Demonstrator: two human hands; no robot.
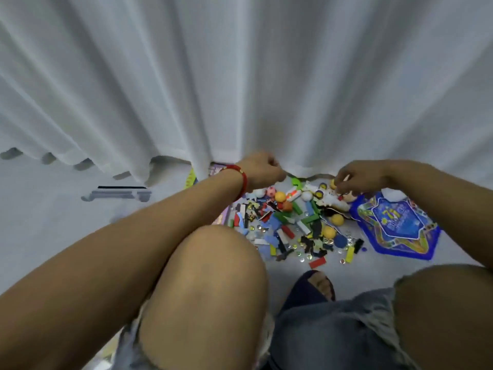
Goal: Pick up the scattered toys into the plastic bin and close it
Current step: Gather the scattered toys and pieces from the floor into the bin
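Head view. Toy pile (296,225) on floor (53,222) at 12 o'clock from knees, against hem of white curtain (240,76). Left hand (262,166) (red bracelet (242,180) at wrist) at 11 o'clock of pile, fingers curled, gripping curtain hem. Right hand (357,176) at 1 o'clock of pile, fingertips pinched together over toys; item held, if any, indiscernible. Blue game mat (394,228) at 3 o'clock of pile.
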